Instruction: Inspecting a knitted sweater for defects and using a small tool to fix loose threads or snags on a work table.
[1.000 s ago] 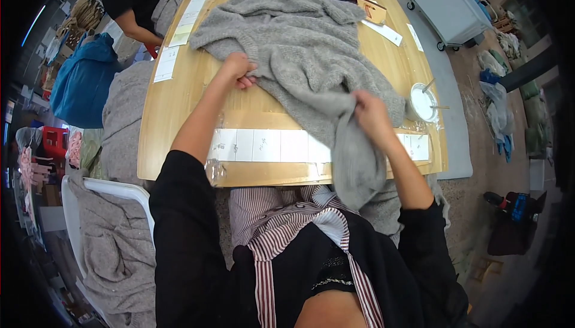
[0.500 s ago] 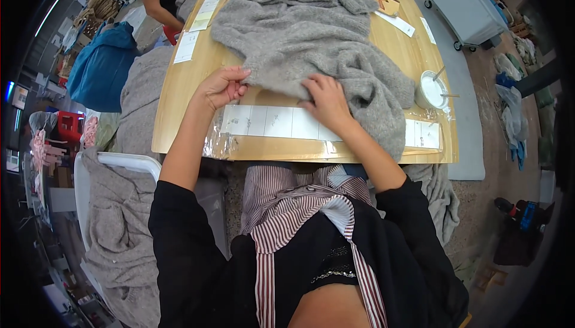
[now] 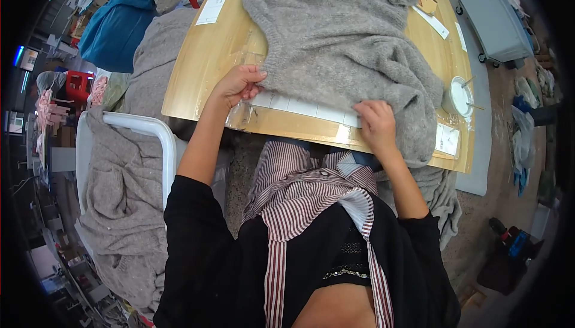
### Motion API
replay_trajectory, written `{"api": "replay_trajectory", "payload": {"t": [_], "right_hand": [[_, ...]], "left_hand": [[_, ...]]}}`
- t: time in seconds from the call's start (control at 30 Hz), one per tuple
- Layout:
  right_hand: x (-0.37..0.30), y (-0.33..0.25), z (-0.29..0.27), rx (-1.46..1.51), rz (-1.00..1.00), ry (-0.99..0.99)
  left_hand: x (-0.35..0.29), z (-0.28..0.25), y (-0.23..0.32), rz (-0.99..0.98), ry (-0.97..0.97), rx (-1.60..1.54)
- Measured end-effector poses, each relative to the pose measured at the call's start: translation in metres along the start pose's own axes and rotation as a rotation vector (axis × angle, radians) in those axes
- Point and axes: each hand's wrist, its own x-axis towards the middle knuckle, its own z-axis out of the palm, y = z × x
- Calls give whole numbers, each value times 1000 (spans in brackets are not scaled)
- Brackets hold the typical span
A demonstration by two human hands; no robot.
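A grey knitted sweater (image 3: pixel 335 41) lies spread over the wooden table (image 3: pixel 200 70), its near edge running between my hands. My left hand (image 3: pixel 241 84) pinches the corner of that edge between thumb and fingers. At the right end of the edge, my right hand (image 3: pixel 378 125) has its fingers closed on the knit. Below the edge, a strip of white paper marked into sections (image 3: pixel 302 106) is taped along the table front, partly covered by the sweater. The sleeve folds bunch up on the right, beside my right hand.
A white tub (image 3: pixel 460 102) with sticks in it stands at the table's right edge. More grey knitwear fills a white bin (image 3: pixel 168 148) at my left. A blue bag (image 3: pixel 117 29) sits beyond it, and a grey wheeled cart (image 3: pixel 494 20) at the far right.
The sweater's near edge is now pulled out wider and straighter over the paper strip. My right hand has moved right and nearer, away from my left. The whole view has shifted.
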Motion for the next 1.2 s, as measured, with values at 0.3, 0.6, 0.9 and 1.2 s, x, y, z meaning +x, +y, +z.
{"api": "replay_trajectory", "payload": {"t": [0.3, 0.6, 0.9, 1.2], "right_hand": [[-14, 18, -12, -78, -33, -49], [-23, 17, -30, -215, -53, -9], [-75, 92, -137, 251, 668, 814], [-54, 222, -190, 361, 773, 676]], "left_hand": [[-10, 14, -18, 150, 240, 579], [-15, 27, -46, 385, 558, 736], [-39, 155, -74, 1111, 380, 1209], [-22, 195, -97, 951, 311, 1303]]}}
